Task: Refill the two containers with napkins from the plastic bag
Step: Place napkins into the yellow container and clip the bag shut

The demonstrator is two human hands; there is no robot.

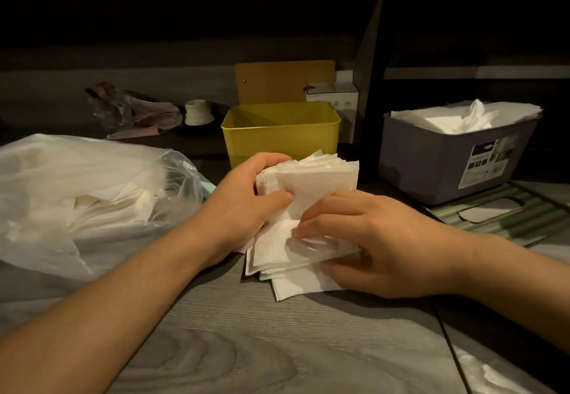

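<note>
head view: both hands on the napkin stack [308,208], just in front of the yellow container [280,131]. left hand [246,205] clamps the upper bundle, thumb on its face, fingers curled behind. right hand [367,239] pinches the lower, fanned-out sheets against the table [277,347]. stack is ragged, long axis roughly near-to-far, top edges tilted toward the yellow container. my read: square the edges first, then drop it in flat as one block. yellow container looks empty; grey container [444,162] is already full. plastic bag [77,193] sits left, napkins left inside.
</note>
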